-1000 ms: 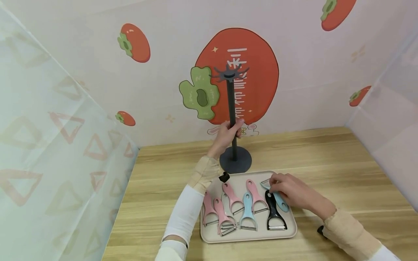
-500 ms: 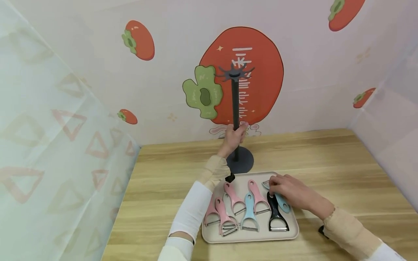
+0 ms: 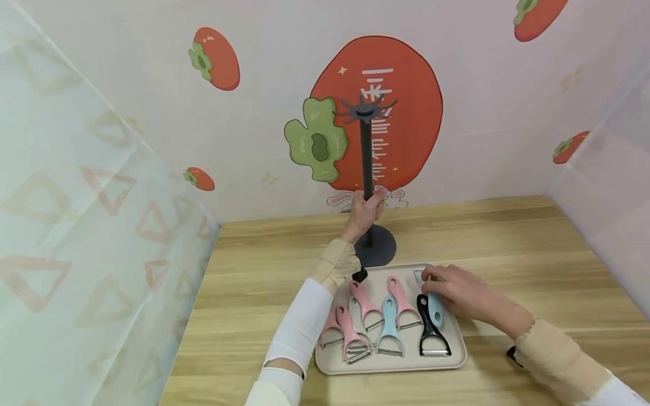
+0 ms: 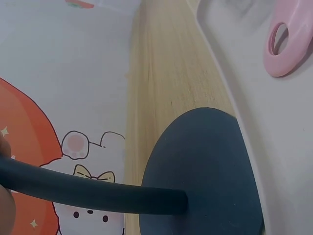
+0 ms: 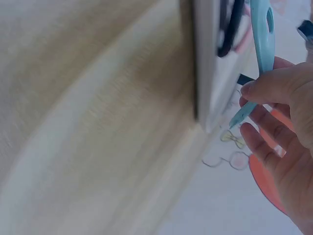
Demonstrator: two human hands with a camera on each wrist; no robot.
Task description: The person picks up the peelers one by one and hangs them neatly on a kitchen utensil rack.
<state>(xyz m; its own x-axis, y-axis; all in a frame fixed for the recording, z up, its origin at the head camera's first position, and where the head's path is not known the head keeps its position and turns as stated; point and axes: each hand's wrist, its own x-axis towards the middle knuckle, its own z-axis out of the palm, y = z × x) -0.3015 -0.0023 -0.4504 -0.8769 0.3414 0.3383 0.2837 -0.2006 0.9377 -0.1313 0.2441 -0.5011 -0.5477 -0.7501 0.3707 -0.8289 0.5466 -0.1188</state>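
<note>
Left hand (image 3: 363, 214) grips the slim dark-grey hooked stand (image 3: 367, 155) at the beige rectangular tray's (image 3: 406, 364) twelve o'clock; right hand (image 3: 464, 293) pinches a slender light-blue plastic peeler (image 3: 435, 312) at two. Apparently early: seven multicoloured Y-shaped peelers (image 3: 389, 317) lie unheld.

A column of white characters (image 3: 380, 126), Chinese in look and turned sideways, runs down the large, round red cartoon fruit (image 3: 410, 124) printed on the pale wall sheet (image 3: 274, 51) — the slim, dark grey upright stand (image 3: 367, 155) covers part of it, and its wording cannot be read surely.
</note>
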